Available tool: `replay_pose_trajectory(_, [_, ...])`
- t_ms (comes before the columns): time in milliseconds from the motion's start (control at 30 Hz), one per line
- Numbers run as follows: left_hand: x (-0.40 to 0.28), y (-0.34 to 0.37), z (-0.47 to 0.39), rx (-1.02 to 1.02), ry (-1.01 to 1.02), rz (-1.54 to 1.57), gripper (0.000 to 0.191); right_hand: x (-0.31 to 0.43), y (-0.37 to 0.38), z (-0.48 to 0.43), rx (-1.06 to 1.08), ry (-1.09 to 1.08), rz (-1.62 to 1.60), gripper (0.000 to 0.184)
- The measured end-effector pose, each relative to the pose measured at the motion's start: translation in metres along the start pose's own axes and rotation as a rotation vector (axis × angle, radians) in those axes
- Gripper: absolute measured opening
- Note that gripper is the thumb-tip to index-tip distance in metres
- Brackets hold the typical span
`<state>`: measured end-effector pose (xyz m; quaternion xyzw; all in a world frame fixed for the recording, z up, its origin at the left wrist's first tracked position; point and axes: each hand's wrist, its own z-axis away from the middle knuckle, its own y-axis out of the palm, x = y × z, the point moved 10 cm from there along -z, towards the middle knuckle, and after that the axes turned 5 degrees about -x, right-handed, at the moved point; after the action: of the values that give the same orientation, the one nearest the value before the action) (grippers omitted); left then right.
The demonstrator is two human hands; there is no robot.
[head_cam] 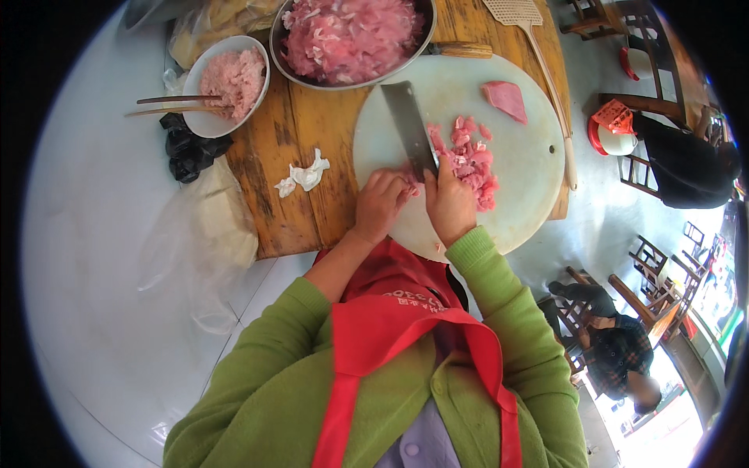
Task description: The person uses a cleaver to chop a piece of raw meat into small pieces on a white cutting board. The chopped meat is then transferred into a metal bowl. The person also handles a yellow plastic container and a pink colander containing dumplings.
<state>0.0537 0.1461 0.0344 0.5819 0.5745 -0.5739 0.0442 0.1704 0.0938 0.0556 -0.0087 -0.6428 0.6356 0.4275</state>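
On a round white cutting board (526,193), my right hand (452,202) grips a cleaver (411,126), its broad blade pointing away from me. My left hand (383,202) presses, fingers curled, on a piece of raw meat (413,182) just left of the blade. Most of that piece is hidden by the fingers and the cleaver. To the right of the blade lies a heap of cut raw meat (473,167). A larger uncut chunk of meat (505,100) sits apart near the board's far right.
A metal basin (351,86) of sliced meat and a knife with a wooden handle (462,50) are beyond the board. Leftward stands a white bowl (196,120) of minced meat with chopsticks (175,109). Crumpled tissue (310,172) lies on the wooden table (269,216); a fly swatter (550,76) lies right.
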Motion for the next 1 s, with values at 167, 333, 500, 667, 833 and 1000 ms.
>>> replay_pose_trajectory(167, [0.001, 0.003, 0.003, -0.006, 0.003, -0.011, 0.009, -0.015, -0.035, 0.060, 0.194, 0.059, 0.020, 0.020])
replay_pose_trajectory(333, [0.001, 0.004, 0.002, -0.034, 0.001, 0.020, 0.006, -0.031, -0.024, 0.089, 0.288, 0.158, 0.103, 0.019])
replay_pose_trajectory(500, [-0.003, 0.002, 0.000, -0.024, 0.028, -0.019, 0.012, 0.001, 0.007, 0.011, 0.088, 0.043, 0.043, 0.021])
replay_pose_trajectory(667, [0.001, 0.004, 0.000, 0.013, 0.035, -0.042, 0.013, -0.004, -0.014, 0.017, 0.044, 0.050, -0.044, 0.026])
replay_pose_trajectory(833, [0.004, 0.009, 0.006, 0.004, 0.035, -0.018, 0.015, -0.029, -0.025, 0.088, 0.250, 0.162, 0.059, 0.027])
replay_pose_trajectory(1000, [-0.002, 0.008, 0.003, 0.017, 0.080, -0.057, 0.016, -0.006, 0.003, 0.023, 0.078, 0.073, 0.043, 0.029])
